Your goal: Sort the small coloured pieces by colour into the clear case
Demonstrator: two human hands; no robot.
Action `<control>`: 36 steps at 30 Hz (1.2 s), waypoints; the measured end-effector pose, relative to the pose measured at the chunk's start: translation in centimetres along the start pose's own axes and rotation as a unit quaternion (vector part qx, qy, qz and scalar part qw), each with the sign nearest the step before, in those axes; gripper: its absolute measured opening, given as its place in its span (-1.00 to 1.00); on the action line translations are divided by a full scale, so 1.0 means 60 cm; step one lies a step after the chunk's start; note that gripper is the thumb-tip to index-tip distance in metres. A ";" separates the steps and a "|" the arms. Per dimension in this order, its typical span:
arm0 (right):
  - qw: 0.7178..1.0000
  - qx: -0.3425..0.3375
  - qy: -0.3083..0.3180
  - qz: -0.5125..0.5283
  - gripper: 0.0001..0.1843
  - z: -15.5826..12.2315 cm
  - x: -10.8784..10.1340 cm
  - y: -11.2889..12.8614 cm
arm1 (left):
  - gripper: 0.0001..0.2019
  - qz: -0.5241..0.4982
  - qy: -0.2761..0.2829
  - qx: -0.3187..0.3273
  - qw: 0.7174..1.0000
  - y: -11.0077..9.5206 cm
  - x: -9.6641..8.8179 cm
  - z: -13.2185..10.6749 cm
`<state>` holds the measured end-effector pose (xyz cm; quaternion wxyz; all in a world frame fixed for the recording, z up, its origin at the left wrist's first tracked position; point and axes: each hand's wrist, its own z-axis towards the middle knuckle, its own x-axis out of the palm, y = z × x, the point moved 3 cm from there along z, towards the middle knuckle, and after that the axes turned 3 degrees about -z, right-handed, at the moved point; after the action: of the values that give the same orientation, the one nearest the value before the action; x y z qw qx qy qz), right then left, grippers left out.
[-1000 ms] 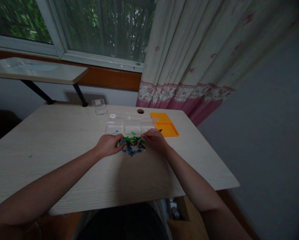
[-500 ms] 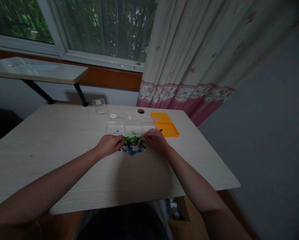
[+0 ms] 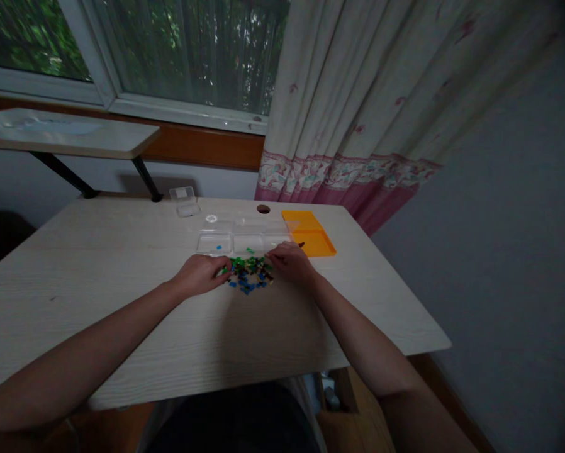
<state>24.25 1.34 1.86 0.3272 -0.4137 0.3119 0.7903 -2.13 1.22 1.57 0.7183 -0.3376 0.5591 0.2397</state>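
A pile of small plastic building bricks [image 3: 248, 272], mostly green, blue, and black or brown, lies on the table between my hands. My left hand [image 3: 202, 275] is at the pile's left edge, fingers and thumb curled together; a bit of green shows by the fingertips, but whether it is held is unclear. On the other side, my right hand [image 3: 292, 259] has its fingertips pinched over the pile's upper right; anything in them is too small to name. Just behind the pile lies a clear compartment box [image 3: 248, 244] with a blue brick [image 3: 219, 247] in its left section.
Right of the clear box is an open orange-yellow case [image 3: 321, 242] with a few dark pieces [image 3: 302, 244]. A small clear lidded box [image 3: 186, 211] stands open at the back. A raised shelf [image 3: 117, 141] stands at the back left. The table [image 3: 145, 333] has a round hole [image 3: 263, 209].
The whole view has shifted slightly. My left fingers have parted a little at the pile's left edge, with green now showing between them. My right hand stays pinched in nearly the same place.
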 end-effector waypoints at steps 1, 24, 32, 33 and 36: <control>1.000 -0.002 0.000 -0.002 -0.71 0.000 0.000 0.000 | -0.71 -0.002 -0.001 -0.001 1.000 0.000 0.000 0.000; 1.000 -0.013 0.002 -0.007 -0.69 -0.001 0.004 -0.005 | -0.74 -0.018 -0.023 0.027 0.999 0.006 0.007 0.001; 1.000 -0.018 0.008 -0.016 -0.70 -0.001 0.009 -0.007 | -0.68 -0.142 -0.106 -0.050 0.983 0.021 -0.001 -0.001; 1.000 -0.018 0.010 -0.017 -0.70 -0.001 0.008 -0.006 | -0.67 -0.145 -0.131 -0.066 0.978 0.026 -0.004 -0.001; 1.000 -0.012 0.013 -0.019 -0.70 0.000 0.007 -0.004 | -0.64 -0.132 -0.204 -0.116 0.963 0.044 -0.010 -0.003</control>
<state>24.29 1.59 1.45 0.3327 -0.4333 0.2983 0.7827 -4.31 2.85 1.55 0.7987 -0.4329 0.3193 0.2697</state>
